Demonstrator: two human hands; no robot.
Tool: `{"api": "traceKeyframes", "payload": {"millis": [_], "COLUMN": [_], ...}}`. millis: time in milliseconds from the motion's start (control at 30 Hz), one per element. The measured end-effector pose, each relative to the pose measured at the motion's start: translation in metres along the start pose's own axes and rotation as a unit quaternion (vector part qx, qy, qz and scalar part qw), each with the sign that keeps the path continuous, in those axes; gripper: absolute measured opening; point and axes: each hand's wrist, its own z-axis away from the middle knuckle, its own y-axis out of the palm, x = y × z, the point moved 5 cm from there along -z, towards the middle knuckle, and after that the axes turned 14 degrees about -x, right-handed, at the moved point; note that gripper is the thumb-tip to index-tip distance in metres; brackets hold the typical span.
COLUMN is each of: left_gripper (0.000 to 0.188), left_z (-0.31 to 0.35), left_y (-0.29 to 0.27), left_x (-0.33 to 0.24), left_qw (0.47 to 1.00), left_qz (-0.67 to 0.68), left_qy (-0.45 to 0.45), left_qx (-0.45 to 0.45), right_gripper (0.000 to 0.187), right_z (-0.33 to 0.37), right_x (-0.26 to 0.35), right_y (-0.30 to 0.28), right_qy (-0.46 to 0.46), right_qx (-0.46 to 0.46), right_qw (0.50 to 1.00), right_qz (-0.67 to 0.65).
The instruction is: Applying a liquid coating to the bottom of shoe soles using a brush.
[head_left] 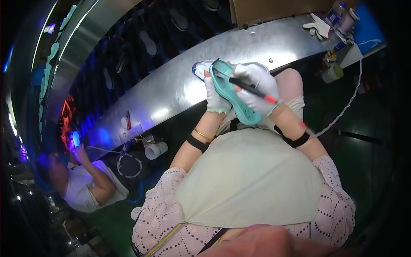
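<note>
My left hand (217, 97), in a white fingertip-less glove, grips the edge of a teal shoe sole (245, 112), its thumb along the left side. The sole is tilted above my lap, its inner face up. My right hand (259, 81), gloved the same way, is closed round a slim brush-like tool (249, 87) with a black handle and red end. The tool's tip reaches into the upper part of the sole; its exact shape is blurred. Just beyond the sole, a white and blue shoe part (199, 70) lies on the metal ledge.
A white cord (354, 98) hangs at the right. Beyond the metal ledge (171, 92), shoe parts (147, 43) sit on a dark line. A white glove (317, 26), bottle (336, 13) and spool (349, 20) stand far right. Another person (92, 182) works at left near a white cup (156, 150).
</note>
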Motion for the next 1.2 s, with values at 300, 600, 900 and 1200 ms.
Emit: {"api": "traceKeyframes", "payload": {"millis": [300, 600, 900, 1200], "left_gripper": [0.083, 0.080, 0.096, 0.100], "left_z": [-0.006, 0.048, 0.005, -0.016], "left_y": [-0.009, -0.030, -0.014, 0.004], "left_x": [-0.007, 0.027, 0.013, -0.007], "left_qw": [0.991, 0.982, 0.996, 0.979], "left_qz": [0.056, -0.127, 0.075, 0.157], "left_qy": [-0.118, -0.133, -0.027, -0.032], "left_qx": [0.034, 0.048, 0.051, 0.129], "right_gripper": [0.015, 0.011, 0.013, 0.012], "right_z": [0.012, 0.032, 0.027, 0.020], "right_x": [0.000, -0.032, -0.024, -0.013], "right_y": [-0.006, -0.032, -0.024, -0.014], "right_qy": [-0.031, 0.186, 0.150, 0.239], "right_qx": [0.091, 0.049, 0.044, 0.054], "right_qw": [0.995, 0.980, 0.981, 0.936], "right_qz": [0.028, -0.057, -0.111, -0.252]}}
